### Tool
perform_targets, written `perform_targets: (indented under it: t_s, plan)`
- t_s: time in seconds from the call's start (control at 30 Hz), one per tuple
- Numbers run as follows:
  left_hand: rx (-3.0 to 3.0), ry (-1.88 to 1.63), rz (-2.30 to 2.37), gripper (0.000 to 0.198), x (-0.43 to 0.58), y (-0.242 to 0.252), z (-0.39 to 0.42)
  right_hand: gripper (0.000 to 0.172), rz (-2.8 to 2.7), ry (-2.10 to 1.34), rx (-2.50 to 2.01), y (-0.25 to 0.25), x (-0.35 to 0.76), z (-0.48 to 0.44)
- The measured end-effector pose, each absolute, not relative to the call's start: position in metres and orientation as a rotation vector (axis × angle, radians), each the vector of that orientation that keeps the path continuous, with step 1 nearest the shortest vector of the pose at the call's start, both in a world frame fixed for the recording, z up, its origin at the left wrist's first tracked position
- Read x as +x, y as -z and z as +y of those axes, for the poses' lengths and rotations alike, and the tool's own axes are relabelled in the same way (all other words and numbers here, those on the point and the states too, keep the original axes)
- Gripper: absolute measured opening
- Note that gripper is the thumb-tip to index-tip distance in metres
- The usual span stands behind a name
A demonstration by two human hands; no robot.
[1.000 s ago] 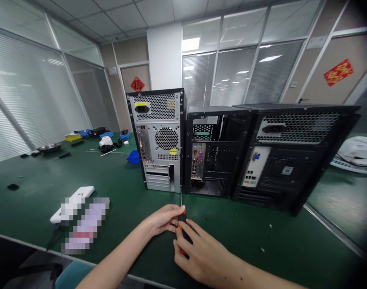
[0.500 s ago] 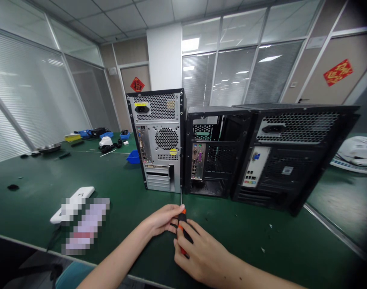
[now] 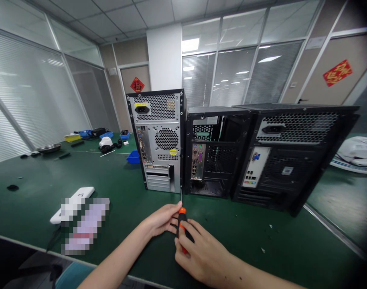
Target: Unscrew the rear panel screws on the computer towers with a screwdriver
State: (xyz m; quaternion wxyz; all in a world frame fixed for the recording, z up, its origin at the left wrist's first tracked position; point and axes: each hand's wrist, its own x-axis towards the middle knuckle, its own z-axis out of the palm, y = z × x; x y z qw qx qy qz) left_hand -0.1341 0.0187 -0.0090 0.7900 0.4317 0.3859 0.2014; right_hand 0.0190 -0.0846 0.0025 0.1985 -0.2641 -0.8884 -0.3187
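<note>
A black and orange screwdriver points away from me, its metal shaft reaching the lower right corner of a silver computer case. My right hand is closed around the back of the handle. At the front of the handle, my left hand pinches by the shaft, thumb on top and the other fingers curled behind it. The case stands upright with its rear panel toward me, showing a fan grille, ports and slot covers. The screwdriver's tip is too small to make out against the case edge.
Two black computer cases stand close on the right. A white power bank-like device and a blurred purple item lie at left. A blue bin sits behind the silver case. White scraps lie at right.
My left thumb has shifted slightly back and left off the orange collar, so more of the collar shows. My right fingers have moved a little on the handle. The cases stay put.
</note>
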Motion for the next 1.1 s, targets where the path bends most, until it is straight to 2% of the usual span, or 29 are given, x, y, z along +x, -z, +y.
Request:
perform_targets:
  t_s: [0.67,1.1]
  plan:
    - [0.897,-0.42,0.768,0.049,-0.134,0.001,0.014,0.009,-2.369,0.921,-0.751,-0.005,0.016,-0.083]
    - [0.865,-0.407,0.74,0.048,-0.134,-0.002,0.014,0.012,-2.304,0.946,-0.773,-0.007,0.018,-0.082]
